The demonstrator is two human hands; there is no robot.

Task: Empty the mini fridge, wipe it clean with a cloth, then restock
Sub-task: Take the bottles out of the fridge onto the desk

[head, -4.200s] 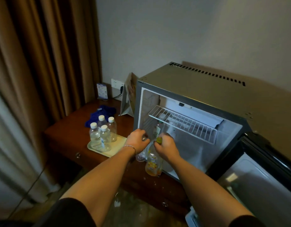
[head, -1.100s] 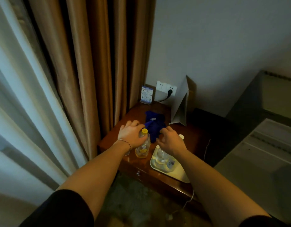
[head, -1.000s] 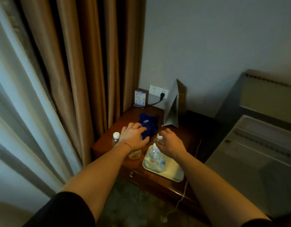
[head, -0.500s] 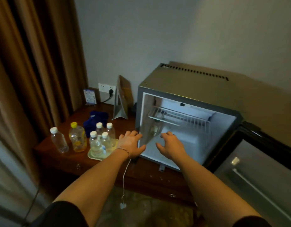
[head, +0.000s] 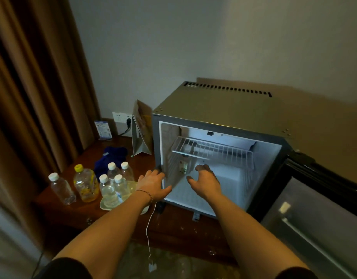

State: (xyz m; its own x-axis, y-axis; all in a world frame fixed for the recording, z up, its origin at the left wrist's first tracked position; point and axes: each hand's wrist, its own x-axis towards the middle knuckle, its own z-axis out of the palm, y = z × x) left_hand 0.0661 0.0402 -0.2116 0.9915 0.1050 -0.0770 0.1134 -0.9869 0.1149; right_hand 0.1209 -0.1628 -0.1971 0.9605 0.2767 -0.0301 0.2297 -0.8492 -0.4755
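Both hands reach toward the open mini fridge (head: 224, 109) on the wooden counter (head: 173, 224). The left hand (head: 153, 185) hovers at its left front edge, the right hand (head: 205, 183) inside the opening, each with fingers loosely spread and holding nothing. A small bottle (head: 183, 167) stands under the wire shelf (head: 211, 151). A blue cloth (head: 113, 158) lies behind the bottles left of the fridge.

Mini fridge (head: 224, 109) door (head: 322, 218) standing open at right, leaving front opening unobstructed. Wire shelf (head: 211, 150) spanning upper cavity, limiting headroom. Small bottle (head: 183, 167) standing under shelf at left wall, blocking that corner. Lower floor lying free toward right.
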